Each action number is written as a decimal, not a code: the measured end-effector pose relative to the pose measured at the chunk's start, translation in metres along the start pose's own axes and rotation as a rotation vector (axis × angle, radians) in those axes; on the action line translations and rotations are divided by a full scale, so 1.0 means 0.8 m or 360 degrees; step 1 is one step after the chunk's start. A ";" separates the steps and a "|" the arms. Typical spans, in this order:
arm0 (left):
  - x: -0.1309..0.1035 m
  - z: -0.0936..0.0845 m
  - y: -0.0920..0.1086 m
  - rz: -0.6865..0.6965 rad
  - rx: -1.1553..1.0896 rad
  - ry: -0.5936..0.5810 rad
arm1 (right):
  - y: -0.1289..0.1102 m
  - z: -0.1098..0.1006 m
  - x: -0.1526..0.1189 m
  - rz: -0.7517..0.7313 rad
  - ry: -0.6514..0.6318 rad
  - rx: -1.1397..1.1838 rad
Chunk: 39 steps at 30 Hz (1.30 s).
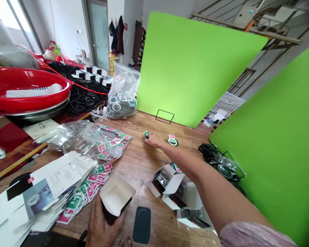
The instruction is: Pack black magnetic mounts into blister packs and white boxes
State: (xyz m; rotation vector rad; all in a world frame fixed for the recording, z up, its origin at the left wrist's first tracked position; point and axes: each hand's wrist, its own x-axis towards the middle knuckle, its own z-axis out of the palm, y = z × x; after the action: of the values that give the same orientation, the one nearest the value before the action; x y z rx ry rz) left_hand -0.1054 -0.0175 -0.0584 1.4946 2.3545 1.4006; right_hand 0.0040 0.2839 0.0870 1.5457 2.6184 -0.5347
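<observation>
Across mid-frame: wooden tabletop point(136, 161). Right of lower centre: cluster of open-flapped boxes point(175, 181), close by right forearm; best reached past without brushing the flaps. Lower frame, left of centre: open white-lined box point(117, 193), mouth upward, in left hand point(102, 226), thumb and fingers curled about the sides; steady hold, walls uncrushed. Near frame centre: right hand point(152, 141) at small green-and-white piece point(145, 133), fingers drawn in; cannot tell whether pinched. Best taken by the edge, unbent.
</observation>
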 end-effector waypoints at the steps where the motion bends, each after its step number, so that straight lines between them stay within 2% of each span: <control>1: 0.000 0.000 0.002 0.0010 -0.0006 0.0023 | -0.001 0.001 0.001 0.0006 -0.0025 -0.0010; 3: 0.002 -0.002 0.007 0.0028 -0.0030 0.0042 | -0.004 -0.003 -0.006 -0.0061 -0.0059 0.0005; 5: 0.004 -0.006 0.013 0.0027 -0.0064 0.0018 | -0.011 -0.015 -0.027 -0.0182 -0.0059 0.0025; 8: 0.009 -0.011 0.021 0.0036 -0.0118 -0.0021 | -0.032 -0.037 -0.087 -0.0420 0.0025 0.0058; 10: 0.011 -0.014 0.026 0.0074 -0.0132 0.0003 | -0.048 -0.044 -0.139 -0.0726 0.0167 0.0104; 12: 0.011 -0.016 0.031 0.0140 -0.0146 0.0017 | -0.062 -0.038 -0.192 -0.1147 0.0354 0.0128; 14: 0.007 -0.020 0.037 0.0223 -0.0170 -0.0030 | -0.072 -0.022 -0.237 -0.1557 0.0484 0.0032; 16: -0.001 -0.024 0.043 0.0296 -0.0191 -0.0106 | -0.075 -0.003 -0.268 -0.1798 0.0435 -0.0155; 17: -0.004 -0.027 0.046 0.0328 -0.0196 -0.0135 | -0.074 0.005 -0.277 -0.1842 0.0363 -0.0236; 20: -0.013 -0.038 0.057 0.0354 -0.0191 -0.0250 | -0.064 0.015 -0.288 -0.1759 0.0140 -0.0285; 24: -0.012 -0.048 0.072 0.0340 -0.0171 -0.0451 | -0.047 0.002 -0.277 -0.1586 -0.0129 -0.0129; 27: -0.011 -0.044 0.078 0.0380 -0.0199 -0.0515 | -0.047 -0.002 -0.267 -0.1416 -0.0312 -0.0130; 29: -0.012 -0.039 0.078 0.0398 -0.0228 -0.0524 | -0.056 0.006 -0.265 -0.1301 -0.0304 -0.0255; 31: -0.012 -0.034 0.079 0.0417 -0.0253 -0.0529 | -0.069 0.019 -0.268 -0.1246 -0.0182 -0.0464; 33: -0.012 -0.033 0.079 0.0446 -0.0251 -0.0531 | -0.082 0.031 -0.271 -0.1283 -0.0033 -0.0655; 35: -0.011 -0.035 0.079 0.0447 -0.0252 -0.0532 | -0.090 0.035 -0.269 -0.1356 0.0028 -0.0725; 39: -0.009 -0.040 0.076 0.0253 -0.0384 -0.0607 | -0.086 0.015 -0.252 -0.1520 -0.0196 -0.0473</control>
State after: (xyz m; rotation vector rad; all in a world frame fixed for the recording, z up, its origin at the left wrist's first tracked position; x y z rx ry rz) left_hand -0.0725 -0.0356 -0.0001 1.7235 1.8128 1.2374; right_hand 0.0437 0.0809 0.1383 0.1097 2.9995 -0.2195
